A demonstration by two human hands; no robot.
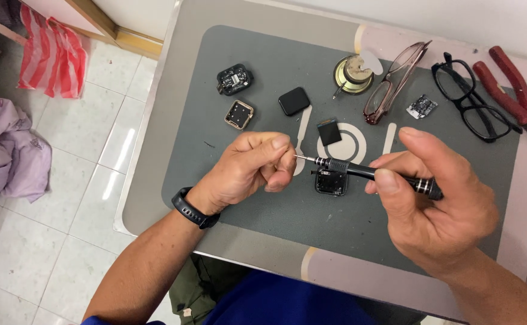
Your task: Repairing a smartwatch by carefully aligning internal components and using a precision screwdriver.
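Black-handled precision screwdriver [365,171] is held level by the right hand [438,204] at its right end, its tip pinched leftward in the left hand [251,168], above the table [516,198].

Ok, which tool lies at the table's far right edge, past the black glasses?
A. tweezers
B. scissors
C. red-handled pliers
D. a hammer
C: the red-handled pliers lie at the far right edge, just past the black glasses, while the right hand holds a precision screwdriver.
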